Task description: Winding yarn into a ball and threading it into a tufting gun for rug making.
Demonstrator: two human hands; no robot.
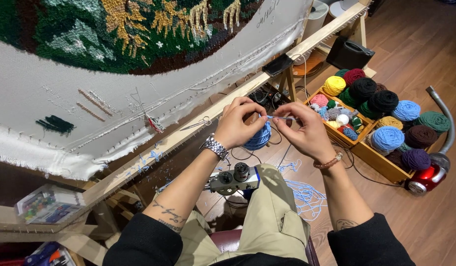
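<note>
My left hand [236, 123] is closed around a ball of blue yarn [259, 138], a metal watch on its wrist. My right hand [305, 131] pinches the loose blue strand [281, 117] that runs from the ball, with a bead bracelet on that wrist. Both hands are held close together above my lap. A tufting gun [234, 179] rests on my left thigh, below the hands.
A tufting frame [198, 123] carries white cloth [35, 98] with a green and yellow rug. Scissors [198, 123] lie on its rail. Wooden crates [371, 148] of yarn balls stand at right, beside a red vacuum [427, 177]. Blue yarn scraps [306, 194] litter the floor.
</note>
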